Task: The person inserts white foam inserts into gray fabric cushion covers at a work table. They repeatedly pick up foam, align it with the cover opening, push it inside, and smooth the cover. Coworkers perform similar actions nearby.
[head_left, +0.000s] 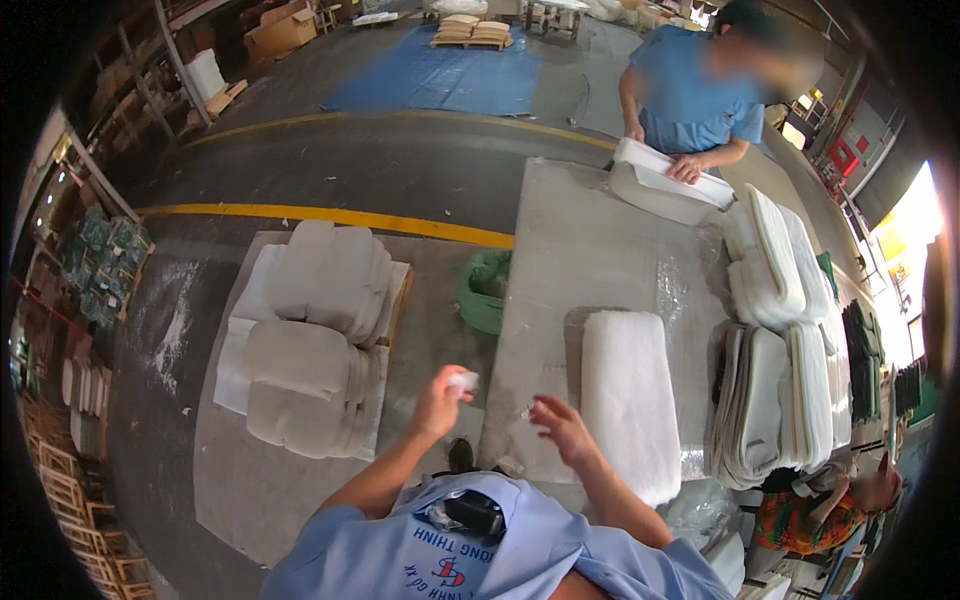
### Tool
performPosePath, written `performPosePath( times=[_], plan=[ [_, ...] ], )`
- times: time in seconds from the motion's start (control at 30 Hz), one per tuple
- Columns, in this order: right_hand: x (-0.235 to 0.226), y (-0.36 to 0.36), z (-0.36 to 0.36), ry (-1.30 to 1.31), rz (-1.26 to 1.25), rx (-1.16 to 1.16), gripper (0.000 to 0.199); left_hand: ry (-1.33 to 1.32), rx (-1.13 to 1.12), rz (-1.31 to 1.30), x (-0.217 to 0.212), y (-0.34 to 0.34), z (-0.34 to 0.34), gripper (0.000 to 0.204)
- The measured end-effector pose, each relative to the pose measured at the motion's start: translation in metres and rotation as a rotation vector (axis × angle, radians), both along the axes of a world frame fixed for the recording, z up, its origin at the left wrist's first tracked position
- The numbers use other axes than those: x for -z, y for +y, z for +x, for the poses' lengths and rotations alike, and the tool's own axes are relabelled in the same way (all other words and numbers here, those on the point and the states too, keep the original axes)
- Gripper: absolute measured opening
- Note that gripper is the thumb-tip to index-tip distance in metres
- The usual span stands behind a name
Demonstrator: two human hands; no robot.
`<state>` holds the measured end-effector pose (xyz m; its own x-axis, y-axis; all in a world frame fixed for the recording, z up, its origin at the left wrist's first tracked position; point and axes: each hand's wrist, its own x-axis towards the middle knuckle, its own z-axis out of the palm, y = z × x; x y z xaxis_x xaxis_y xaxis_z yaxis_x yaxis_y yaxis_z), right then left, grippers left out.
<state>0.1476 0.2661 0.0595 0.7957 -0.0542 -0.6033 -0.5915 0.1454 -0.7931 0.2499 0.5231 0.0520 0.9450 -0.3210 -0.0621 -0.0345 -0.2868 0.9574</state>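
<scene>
My left hand (436,406) is closed round a small wad of white fluff (463,382), held out over the floor beside the table. To its right, my right hand (565,432) is raised near the table's edge with its fingers curled but apart; nothing large is in it. Beside that hand, a thick white padding piece (630,400) with rounded corners lies lengthwise on the grey table (560,270). Just beyond my left hand stands a green bag-lined bin (484,290).
Stacked white pads (310,385) sit on a low pallet at left. More folded padding (775,260) is piled along the table's right side. Across the table, a co-worker (690,95) in blue handles a white padding piece (665,188). Another person (815,515) is at lower right.
</scene>
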Motion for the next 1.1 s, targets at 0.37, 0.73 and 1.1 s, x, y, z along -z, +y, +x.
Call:
performPosePath(
  times=[0.37,0.73,1.1],
  plan=[
    [0.095,-0.033,0.197,-0.339,-1.311,0.133,0.053,0.105,-0.098,0.240,0.065,0.039,0.123,0.027],
    [0.106,-0.034,0.206,-0.163,-1.303,0.080,0.060,0.694,-0.097,0.011,0.152,-0.191,0.351,0.038],
    [0.105,-0.039,0.199,-0.189,-1.241,0.066,0.061,0.835,0.183,0.073,0.214,-0.257,0.376,0.053]
  ],
)
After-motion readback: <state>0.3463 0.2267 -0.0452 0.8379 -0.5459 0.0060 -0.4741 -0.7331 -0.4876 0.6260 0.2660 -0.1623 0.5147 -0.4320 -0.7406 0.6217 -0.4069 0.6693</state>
